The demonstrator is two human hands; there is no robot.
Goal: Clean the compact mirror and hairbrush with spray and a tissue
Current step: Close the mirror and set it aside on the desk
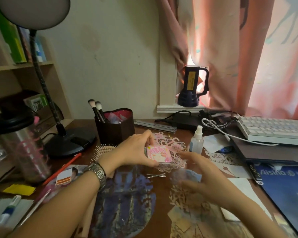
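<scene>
Head view. The left hand [136, 150], with a metal-link wristwatch [98, 174] on its wrist, grips the square pink compact mirror with a cartoon-print lid [159, 154] by its left edge, fingers on the far side and thumb on the near side, just above the brown wooden desk [162, 200]. The right hand [201, 174] is motion-blurred; its fingers are spread and relaxed, holding nothing, just right of the compact. The round hairbrush with pale bristle pins [102, 150] lies on the desk behind the left wrist, partly hidden. The clear plastic spray bottle with white nozzle [196, 140] stands upright near the compact, to its right. White tissue sheets [212, 143] lie just beside the bottle. Legible writing: "Aisino" on the blue mat [286, 186] at right; "CHOICE" on a black strap [222, 124] near the white keyboard [273, 129].
</scene>
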